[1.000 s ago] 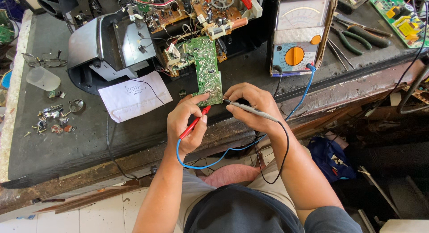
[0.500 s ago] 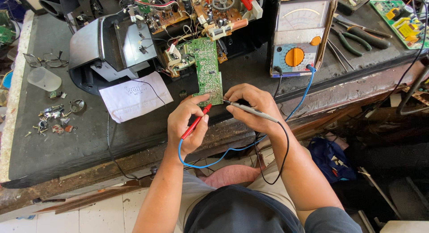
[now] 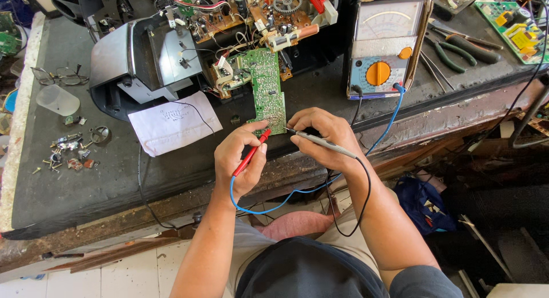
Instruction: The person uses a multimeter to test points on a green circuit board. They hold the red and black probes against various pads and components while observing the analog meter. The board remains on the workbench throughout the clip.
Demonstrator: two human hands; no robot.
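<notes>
- The left hand (image 3: pixel 240 161) is closing its fingers around a red test probe (image 3: pixel 251 152), the tip pointing toward one o'clock and touching the lower edge of the green circuit board (image 3: pixel 267 89).
- The right hand (image 3: pixel 320 135) is pinching a grey test probe (image 3: pixel 317 141) between thumb and fingers, its tip pointing toward nine o'clock, just beside the red tip at the same board corner.
- Compared with the frame a second earlier, both tips are sitting at nearly the same spot on the board; only slight shifts of the hands are showing, which suggests a reading being held, not a new point being sought.
- A blue lead (image 3: pixel 377 135) is running from the left hand up to the analogue meter (image 3: pixel 386 44) at one o'clock from the hands; a black lead (image 3: pixel 366 184) is looping from the grey probe.
- The board is lying at twelve o'clock from the hands, wired to an opened chassis (image 3: pixel 246 12).
- A white paper note (image 3: pixel 171 124) is lying at ten o'clock, and pliers (image 3: pixel 454 49) at two o'clock.
</notes>
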